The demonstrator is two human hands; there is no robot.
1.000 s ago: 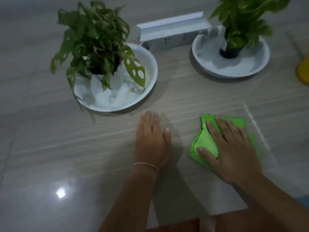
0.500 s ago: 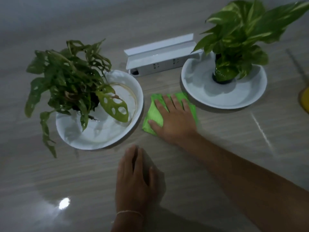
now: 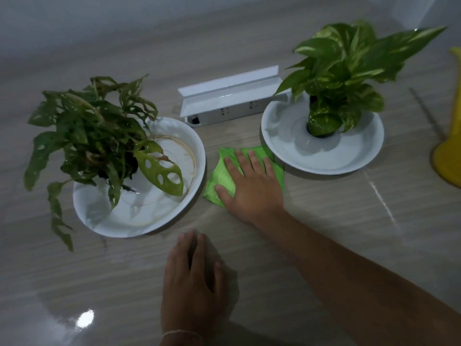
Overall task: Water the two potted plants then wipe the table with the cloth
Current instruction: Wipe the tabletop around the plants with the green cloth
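A green cloth [image 3: 222,178] lies on the pale wood-grain table [image 3: 324,208] between the two plant saucers. My right hand [image 3: 252,186] presses flat on it with straight fingers. My left hand [image 3: 193,280] rests flat on the table nearer to me, fingers straight. The dark holed-leaf plant [image 3: 99,136] stands in a white saucer [image 3: 149,221] on the left. The bright variegated plant [image 3: 344,71] stands in a white saucer [image 3: 361,156] on the right.
A white power strip with a raised lid [image 3: 229,101] lies behind the cloth, between the saucers. A yellow object [image 3: 449,156] stands at the right edge. A light glare spot [image 3: 84,318] shows on the table at the near left.
My right hand has pushed the cloth from the near right up into the gap between the saucers. My left hand stayed flat on the table while the view shifted.
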